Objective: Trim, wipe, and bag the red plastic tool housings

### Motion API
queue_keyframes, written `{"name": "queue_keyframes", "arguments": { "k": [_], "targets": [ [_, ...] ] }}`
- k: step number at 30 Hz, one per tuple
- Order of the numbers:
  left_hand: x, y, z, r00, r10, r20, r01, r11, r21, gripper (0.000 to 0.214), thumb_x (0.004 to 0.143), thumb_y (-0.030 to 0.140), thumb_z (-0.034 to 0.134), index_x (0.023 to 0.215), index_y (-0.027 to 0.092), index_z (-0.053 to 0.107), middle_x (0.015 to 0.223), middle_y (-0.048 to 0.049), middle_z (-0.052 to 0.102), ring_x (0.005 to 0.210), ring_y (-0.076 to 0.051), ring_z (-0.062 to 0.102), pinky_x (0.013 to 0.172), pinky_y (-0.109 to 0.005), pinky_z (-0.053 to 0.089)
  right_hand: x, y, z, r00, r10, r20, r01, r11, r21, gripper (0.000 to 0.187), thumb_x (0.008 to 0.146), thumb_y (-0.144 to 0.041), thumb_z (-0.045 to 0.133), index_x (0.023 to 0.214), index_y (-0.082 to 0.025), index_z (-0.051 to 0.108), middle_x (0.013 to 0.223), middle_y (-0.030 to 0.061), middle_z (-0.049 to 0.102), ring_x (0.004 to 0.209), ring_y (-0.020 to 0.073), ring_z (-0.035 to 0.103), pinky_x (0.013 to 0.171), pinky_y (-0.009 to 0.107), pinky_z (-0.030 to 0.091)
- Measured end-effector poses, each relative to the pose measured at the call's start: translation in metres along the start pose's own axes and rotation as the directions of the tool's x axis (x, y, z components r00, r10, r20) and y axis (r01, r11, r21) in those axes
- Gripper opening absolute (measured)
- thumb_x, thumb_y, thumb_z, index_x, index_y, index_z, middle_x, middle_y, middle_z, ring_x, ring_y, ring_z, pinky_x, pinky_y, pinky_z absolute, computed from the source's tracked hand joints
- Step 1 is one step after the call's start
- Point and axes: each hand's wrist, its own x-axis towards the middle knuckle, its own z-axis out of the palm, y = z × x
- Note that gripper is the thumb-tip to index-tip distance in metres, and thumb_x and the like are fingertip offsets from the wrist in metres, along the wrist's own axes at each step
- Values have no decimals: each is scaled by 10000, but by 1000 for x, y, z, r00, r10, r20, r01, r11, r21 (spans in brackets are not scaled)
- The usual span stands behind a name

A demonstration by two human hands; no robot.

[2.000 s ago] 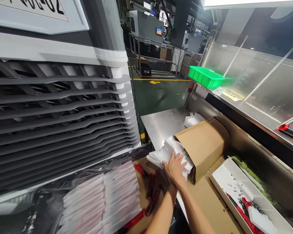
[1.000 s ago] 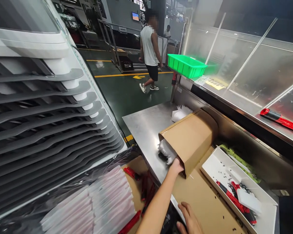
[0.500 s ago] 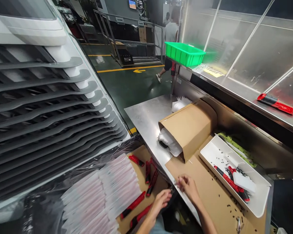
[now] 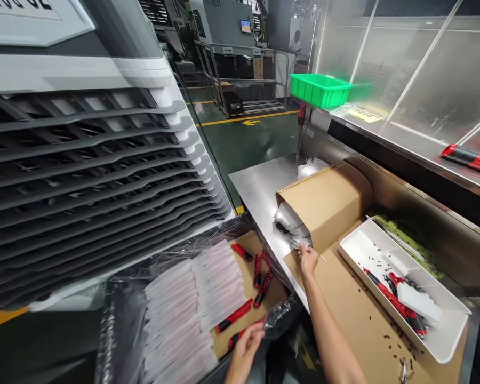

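My right hand (image 4: 307,258) reaches to the mouth of a tipped cardboard box (image 4: 328,205) on the steel table (image 4: 256,186) and pinches the edge of the white plastic bags (image 4: 293,224) spilling out of it. My left hand (image 4: 246,341) hangs low by the edge of a plastic-lined carton (image 4: 224,298), its fingers curled near a red and black tool (image 4: 234,316); whether it grips one is unclear. Several more red and black tools (image 4: 260,274) lie loose in that carton beside rows of bagged ones (image 4: 192,309).
A white tray (image 4: 444,330) holding red tools and black bits sits at the right on cardboard sheet (image 4: 344,314). A large grey louvered unit (image 4: 84,176) fills the left. A green bin (image 4: 319,89) and a red tool (image 4: 468,157) rest on the upper shelf.
My right hand went from near my body up to the bags at the box mouth. My left hand dropped toward the carton. The walking person has left the aisle.
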Motion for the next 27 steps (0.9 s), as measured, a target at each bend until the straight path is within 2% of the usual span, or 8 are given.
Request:
{"name": "queue_keyframes", "arguments": {
  "k": [2, 4, 8, 13, 18, 20, 24, 27],
  "targets": [
    [32, 30, 7, 993, 117, 29, -117, 993, 23, 529, 680, 684, 662, 913, 214, 733, 951, -122, 768, 969, -335, 706, 902, -434, 532, -1, 0, -9, 1000, -3, -6, 3, 1000, -25, 281, 948, -413, 609, 952, -134, 633, 828, -17, 635, 654, 95, 601, 590, 238, 526],
    [68, 60, 19, 968, 239, 75, -243, 968, 55, 427, 800, 576, 592, 974, 214, 736, 1000, -117, 763, 997, -302, 691, 945, -414, 511, -3, 0, -18, 1000, -29, 5, 30, 999, -34, 304, 950, -431, 601, 900, -133, 626, 763, -35, 609, 600, 81, 570, 555, 222, 499],
    [138, 104, 54, 853, 457, 251, -492, 866, 93, 275, 896, 338, 512, 998, 244, 749, 1130, -80, 736, 1099, -239, 645, 1029, -357, 454, -7, 3, -30, 993, -102, 62, 104, 994, -32, 326, 953, -444, 589, 825, -144, 601, 682, -56, 558, 534, 64, 506, 523, 209, 454],
    [208, 120, 88, 733, 520, 438, -621, 775, 120, 288, 930, 171, 461, 1062, 220, 712, 1120, -68, 720, 1085, -215, 641, 1025, -400, 460, -18, 12, -34, 976, -203, 74, 206, 978, -44, 336, 886, -459, 660, 760, -159, 577, 676, -57, 549, 578, 82, 509, 581, 234, 446],
    [252, 120, 106, 664, 484, 570, -652, 748, 123, 180, 953, 253, 567, 1068, 178, 684, 1163, -75, 693, 1125, -220, 624, 1042, -480, 454, -28, 21, -30, 973, -223, -61, 217, 972, -90, 371, 824, -524, 647, 716, -176, 576, 631, -56, 529, 565, 96, 468, 569, 238, 376],
    [263, 123, 115, 670, 461, 583, -637, 760, 132, 188, 944, 292, 597, 1068, 176, 678, 1200, -80, 675, 1138, -227, 615, 1044, -494, 455, -35, 23, -27, 969, -218, -116, 206, 973, -103, 361, 813, -527, 613, 721, -180, 583, 631, -49, 532, 578, 109, 465, 566, 240, 362],
    [274, 131, 129, 737, 404, 542, -554, 820, 143, 214, 913, 306, 643, 1069, 161, 667, 1181, -83, 669, 1117, -240, 618, 1018, -508, 470, -60, 26, -18, 955, -213, -207, 191, 974, -125, 280, 785, -464, 591, 744, -188, 580, 697, -39, 551, 647, 125, 479, 605, 239, 378],
    [263, 128, 119, 798, 365, 480, -459, 884, 92, 281, 901, 307, 635, 1148, 173, 642, 1271, -100, 633, 1115, -227, 621, 1004, -457, 489, -86, 30, -12, 935, -212, -285, 180, 974, -135, 218, 780, -413, 587, 769, -197, 563, 726, -49, 536, 668, 119, 470, 635, 232, 385]
  ]
}}
